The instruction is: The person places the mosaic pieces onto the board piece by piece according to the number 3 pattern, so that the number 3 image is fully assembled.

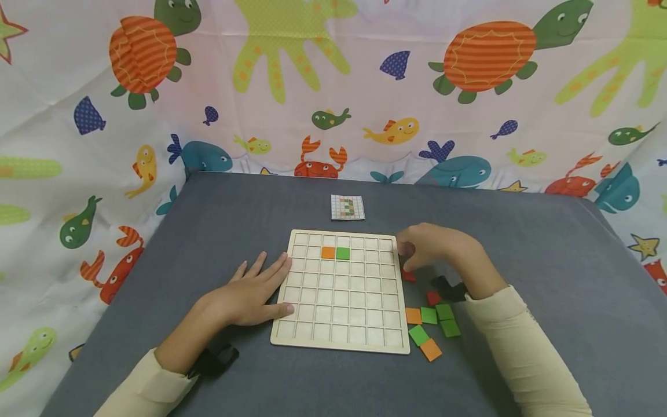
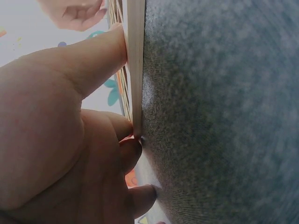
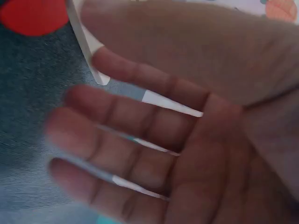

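A pale wooden grid board [image 1: 341, 301] lies on the grey table. An orange tile [image 1: 328, 252] and a green tile [image 1: 343, 253] sit side by side in its second row. My left hand [image 1: 242, 298] rests at the board's left edge, fingers spread and thumb on the rim; the left wrist view shows fingertips touching the board's side. By the upper right corner is my right hand [image 1: 440, 246], fingers loosely bent. In the right wrist view nothing shows between its fingers [image 3: 126, 116]. A red tile [image 1: 409, 276] lies just below that hand, beside the board.
Right of the board lie loose tiles: another red tile [image 1: 433, 298], orange tiles [image 1: 431, 350] and several green tiles [image 1: 444, 312]. A small card [image 1: 347, 207] printed with a coloured grid lies behind the board. A sea-animal curtain [image 1: 365, 116] surrounds the table's back and sides.
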Demonstrator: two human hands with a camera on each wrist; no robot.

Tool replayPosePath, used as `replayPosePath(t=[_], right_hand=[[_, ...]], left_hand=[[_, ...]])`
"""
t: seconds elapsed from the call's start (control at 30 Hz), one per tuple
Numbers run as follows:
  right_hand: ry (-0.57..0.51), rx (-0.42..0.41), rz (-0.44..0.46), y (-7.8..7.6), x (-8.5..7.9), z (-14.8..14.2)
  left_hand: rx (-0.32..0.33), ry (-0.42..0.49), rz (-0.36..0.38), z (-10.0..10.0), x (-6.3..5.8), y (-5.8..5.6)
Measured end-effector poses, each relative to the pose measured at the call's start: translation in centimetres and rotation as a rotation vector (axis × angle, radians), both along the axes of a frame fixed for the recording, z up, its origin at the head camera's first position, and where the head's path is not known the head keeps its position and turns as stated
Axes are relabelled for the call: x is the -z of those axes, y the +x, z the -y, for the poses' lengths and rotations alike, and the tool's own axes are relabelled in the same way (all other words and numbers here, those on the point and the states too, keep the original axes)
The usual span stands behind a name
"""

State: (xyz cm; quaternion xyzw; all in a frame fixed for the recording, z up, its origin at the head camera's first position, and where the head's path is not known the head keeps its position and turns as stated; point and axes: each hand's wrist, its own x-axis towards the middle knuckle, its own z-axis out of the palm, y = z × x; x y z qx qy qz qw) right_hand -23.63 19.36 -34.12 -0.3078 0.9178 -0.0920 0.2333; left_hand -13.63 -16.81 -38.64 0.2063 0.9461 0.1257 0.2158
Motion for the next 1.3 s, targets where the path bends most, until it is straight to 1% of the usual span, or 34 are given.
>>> replayPosePath(t=[0.07, 0.17, 0.33, 0.43, 0.6, 0.77, 0.87, 1.07, 1.3], right_hand=[[0.023, 0.011, 0.017, 0.4, 0.3, -0.4], [0.010, 0.027, 0.032, 1.0, 0.8, -0.8], [-0.038, 0.048, 0.016, 1.6, 1.4, -0.8], [-0.073, 0.039, -0.012, 1.8, 1.7, -0.6], [-0.094, 0.031, -0.036, 1.9, 1.9, -0.3], [-0.062, 0.067, -0.047, 2.0, 1.8, -0.3], [-0.061, 0.080, -0.056, 2.1, 1.7, -0.2], [-0.102, 0.060, -0.077, 2.1, 1.6, 0.1], [-0.111, 0.051, -0.103, 1.7, 1.9, 0.5]], left_hand=[[0.000, -0.007, -0.003, 0.0, 0.0, 0.0], [0.001, -0.011, -0.005, -0.1, -0.1, 0.0], [-0.003, 0.000, -0.002, -0.1, -0.1, 0.1], [-0.003, 0.001, 0.000, 0.0, -0.1, 0.1], [-0.003, 0.010, 0.000, 0.1, 0.0, 0.1], [-0.004, 0.011, 0.002, 0.0, 0.0, 0.1], [-0.004, 0.007, 0.005, 0.0, -0.1, 0.1], [0.000, 0.007, 0.006, 0.0, 0.0, 0.1], [0.003, 0.006, 0.004, 0.1, 0.0, 0.0]])
